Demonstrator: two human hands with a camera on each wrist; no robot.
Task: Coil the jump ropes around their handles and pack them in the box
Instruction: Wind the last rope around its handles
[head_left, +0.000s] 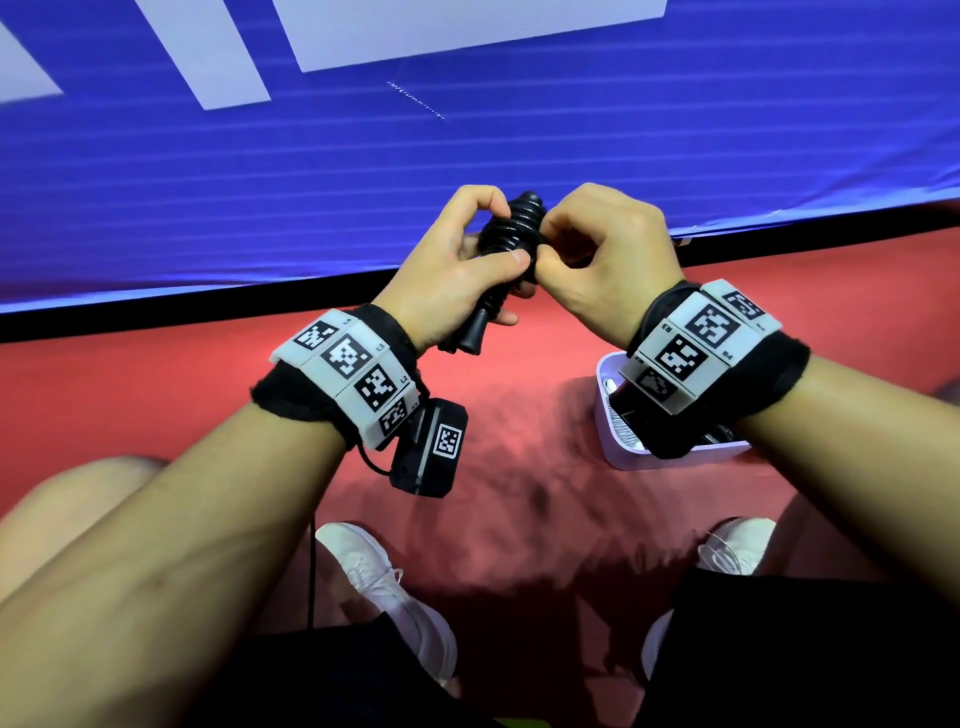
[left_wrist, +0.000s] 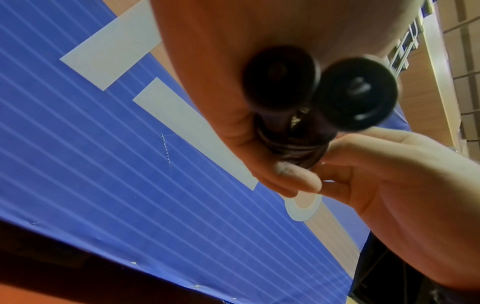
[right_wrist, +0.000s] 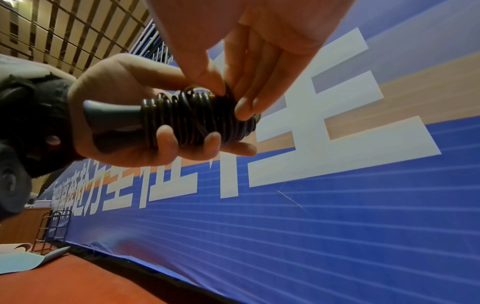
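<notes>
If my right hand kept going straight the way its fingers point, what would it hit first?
The right hand already has its fingertips on the coiled jump rope, which the left hand holds; behind that, probably the blue banner.

The right wrist band (head_left: 696, 343) hides most of the box (head_left: 618, 431), whose contents seem dark.

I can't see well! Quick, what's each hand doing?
Left hand: holds the coiled jump rope by its handles.
Right hand: fingertips pinch the coils.

Bright, even light — handle ends (left_wrist: 319, 92) blurred.
</notes>
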